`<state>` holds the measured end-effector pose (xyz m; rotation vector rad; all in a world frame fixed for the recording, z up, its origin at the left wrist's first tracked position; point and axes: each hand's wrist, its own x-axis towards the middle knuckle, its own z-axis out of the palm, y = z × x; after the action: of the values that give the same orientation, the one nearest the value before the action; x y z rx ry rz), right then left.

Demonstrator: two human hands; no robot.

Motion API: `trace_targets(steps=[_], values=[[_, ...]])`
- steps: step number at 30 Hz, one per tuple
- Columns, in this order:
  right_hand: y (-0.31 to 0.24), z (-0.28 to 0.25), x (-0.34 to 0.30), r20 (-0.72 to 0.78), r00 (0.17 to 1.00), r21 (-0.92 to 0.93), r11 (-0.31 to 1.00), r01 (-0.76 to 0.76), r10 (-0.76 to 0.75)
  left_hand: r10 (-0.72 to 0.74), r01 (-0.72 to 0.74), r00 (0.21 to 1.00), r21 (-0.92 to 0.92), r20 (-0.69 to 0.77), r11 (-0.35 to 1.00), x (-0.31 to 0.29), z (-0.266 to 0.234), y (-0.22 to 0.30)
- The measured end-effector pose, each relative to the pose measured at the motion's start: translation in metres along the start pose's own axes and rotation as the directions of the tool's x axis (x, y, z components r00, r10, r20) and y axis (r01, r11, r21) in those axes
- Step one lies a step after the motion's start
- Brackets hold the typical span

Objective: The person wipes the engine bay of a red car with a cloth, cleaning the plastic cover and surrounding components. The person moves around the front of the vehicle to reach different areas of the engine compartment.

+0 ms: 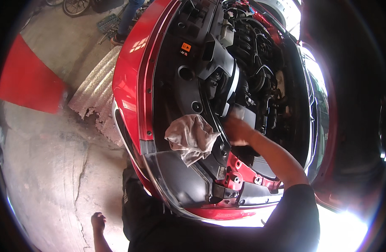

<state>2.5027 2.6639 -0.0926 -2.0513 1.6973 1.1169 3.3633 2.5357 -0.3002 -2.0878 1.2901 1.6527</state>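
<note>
My right hand [239, 129] reaches down into the engine bay of a red car, beside a grey plastic cover [245, 116]. Motion blurs its fingers, so whether they grip anything does not show. To the left of that hand, a crumpled greyish rag [190, 136] lies on the black plastic panel [172, 90] behind the front bumper. Low on the left, away from the car, my left hand [98, 221] hangs over the concrete floor. Its fingers are loosely curled, with nothing visible in them.
The raised hood [348, 105] stands along the right. A black headlight [180, 178] is just ahead of my body. On the floor are a silvery corrugated sheet [98, 77] and a green tool tray [108, 23]. A red panel [31, 82] stands at left. Another person's leg [128, 19] shows at the top.
</note>
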Motion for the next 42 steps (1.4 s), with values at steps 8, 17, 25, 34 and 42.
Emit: trace_targets(steps=[8,17,25,34,42], values=[[0.05,-0.048,0.041,-0.118,0.819,0.299,0.807,-0.509,0.561,0.111,-0.12,0.989,-0.096,-0.094,0.988,0.039,-0.069,0.089],[0.051,-0.043,0.035,-0.008,0.836,0.327,0.792,-0.516,0.549,0.06,-0.06,0.998,0.028,0.005,0.998,0.063,-0.059,0.081],[0.099,-0.046,0.056,0.215,0.819,0.203,0.796,-0.571,0.532,-0.127,0.123,0.991,-0.073,-0.046,0.99,0.047,-0.082,0.085],[0.005,-0.045,0.032,-0.443,0.395,0.764,0.57,-0.303,0.805,-0.049,0.049,0.999,-0.019,0.02,0.999,0.072,-0.074,0.116],[-0.043,-0.041,-0.068,-0.308,0.794,0.578,0.766,-0.281,0.524,-0.048,0.029,0.99,0.143,0.13,0.989,0.078,-0.046,0.167]])
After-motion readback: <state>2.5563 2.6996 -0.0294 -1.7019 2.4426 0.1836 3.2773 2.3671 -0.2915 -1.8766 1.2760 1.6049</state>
